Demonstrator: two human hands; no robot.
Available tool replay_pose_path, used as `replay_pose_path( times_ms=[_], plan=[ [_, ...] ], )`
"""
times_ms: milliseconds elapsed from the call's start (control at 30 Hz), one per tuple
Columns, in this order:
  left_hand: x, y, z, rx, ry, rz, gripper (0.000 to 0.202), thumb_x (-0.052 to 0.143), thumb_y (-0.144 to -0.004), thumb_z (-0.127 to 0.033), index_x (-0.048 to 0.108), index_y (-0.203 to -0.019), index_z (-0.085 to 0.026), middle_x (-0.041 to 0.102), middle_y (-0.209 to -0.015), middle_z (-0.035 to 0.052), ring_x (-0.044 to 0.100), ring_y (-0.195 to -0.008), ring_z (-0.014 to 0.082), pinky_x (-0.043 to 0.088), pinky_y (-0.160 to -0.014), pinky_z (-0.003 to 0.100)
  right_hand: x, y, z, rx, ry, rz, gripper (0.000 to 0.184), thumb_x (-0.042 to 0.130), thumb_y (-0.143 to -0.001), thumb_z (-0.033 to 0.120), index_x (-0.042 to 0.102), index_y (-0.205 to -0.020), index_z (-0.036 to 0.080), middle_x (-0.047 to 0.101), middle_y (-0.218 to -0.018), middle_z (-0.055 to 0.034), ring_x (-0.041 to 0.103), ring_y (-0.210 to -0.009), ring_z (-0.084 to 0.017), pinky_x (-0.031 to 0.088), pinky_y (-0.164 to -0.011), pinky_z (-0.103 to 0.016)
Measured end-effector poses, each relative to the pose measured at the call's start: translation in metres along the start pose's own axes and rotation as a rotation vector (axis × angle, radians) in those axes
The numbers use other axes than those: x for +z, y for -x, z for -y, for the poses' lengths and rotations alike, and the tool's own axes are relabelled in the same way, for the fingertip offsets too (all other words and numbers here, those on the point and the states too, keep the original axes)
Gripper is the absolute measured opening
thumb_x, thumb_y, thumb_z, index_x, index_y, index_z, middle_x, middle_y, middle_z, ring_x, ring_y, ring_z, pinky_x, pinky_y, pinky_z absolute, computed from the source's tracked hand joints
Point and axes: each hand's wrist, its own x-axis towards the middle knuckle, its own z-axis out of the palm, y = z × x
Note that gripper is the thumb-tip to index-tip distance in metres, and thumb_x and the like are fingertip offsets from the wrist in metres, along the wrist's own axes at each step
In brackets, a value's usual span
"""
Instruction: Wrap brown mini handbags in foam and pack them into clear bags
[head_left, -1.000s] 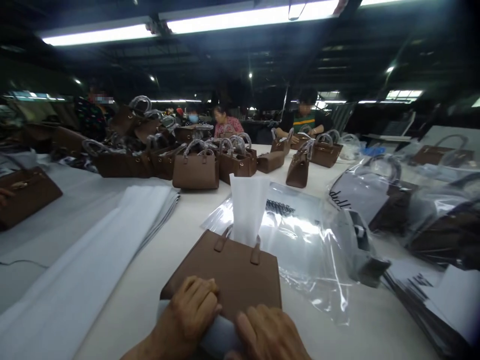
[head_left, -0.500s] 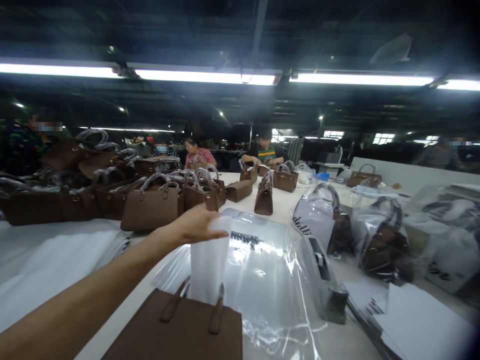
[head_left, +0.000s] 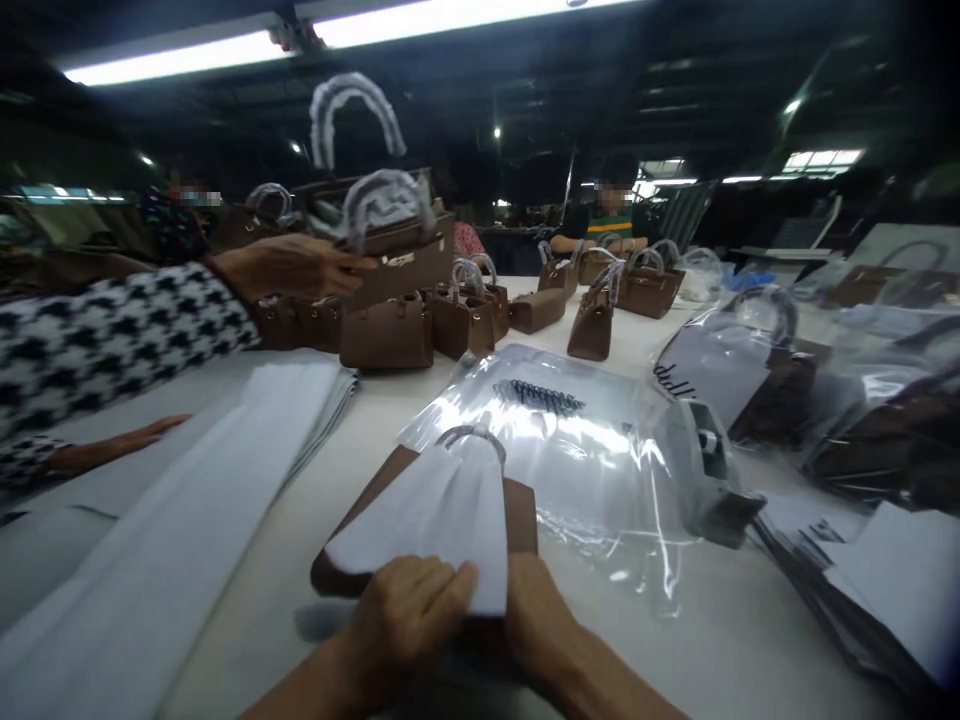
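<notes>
Paper [head_left: 450,500]: smooth folds lightly, without tugging the handle [head_left: 493,441]
Left hand [head_left: 412,610]: grip pinching paper's lower edge
Right hand [head_left: 541,625]: at handbag [head_left: 521,515] side; grip hidden, unclear

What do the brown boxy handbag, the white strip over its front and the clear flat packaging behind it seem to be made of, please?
Brown boxy handbag: perhaps leather or imitation leather; smooth, matte surface.
White strip: thin paper or nonwoven fabric, hard to tell; matte, softly creased.
Clear flat packaging: likely plastic film; glossy, see-through, with wrinkles and bright glare.
</notes>
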Motion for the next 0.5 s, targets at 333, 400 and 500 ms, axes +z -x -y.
replay_pose_path(
  times_ms=[333, 400, 500],
  plan=[
    [0.005, 0.016, 0.006, 0.017, 0.048, 0.015, 0.028, 0.047, -0.082, -0.021, 0.052, -0.108, -0.014, 0.060, -0.083, 0.0060, 0.056, -0.067, 0.0134, 0.044, -0.054, 0.025, -0.014, 0.063, 0.014, 0.038, -0.179, -0.339, 0.010, 0.054, -0.079, 0.017, 0.058, -0.087, 0.022, 0.050, -0.109, -0.0044, 0.046, -0.103, -0.018, 0.040, -0.087, -0.030],
    [0.003, 0.020, 0.007, 0.056, 0.057, 0.004, 0.027, 0.049, -0.083, -0.018, 0.052, -0.109, -0.013, 0.061, -0.081, 0.0053, 0.054, -0.064, 0.0127, 0.042, -0.055, 0.026, -0.005, 0.064, 0.015, 0.075, -0.240, -0.403, 0.008, 0.052, -0.079, 0.014, 0.056, -0.081, 0.021, 0.050, -0.107, -0.0043, 0.048, -0.100, -0.017, 0.041, -0.085, -0.028],
    [-0.001, 0.024, 0.009, 0.146, 0.073, 0.029, 0.027, 0.050, -0.081, -0.012, 0.054, -0.108, -0.011, 0.063, -0.076, 0.0036, 0.050, -0.058, 0.0112, 0.038, -0.052, 0.027, 0.003, 0.061, 0.013, 0.102, -0.288, -0.445, 0.008, 0.051, -0.078, 0.012, 0.053, -0.076, 0.020, 0.051, -0.104, -0.0042, 0.049, -0.099, -0.016, 0.041, -0.084, -0.027]
  ],
)
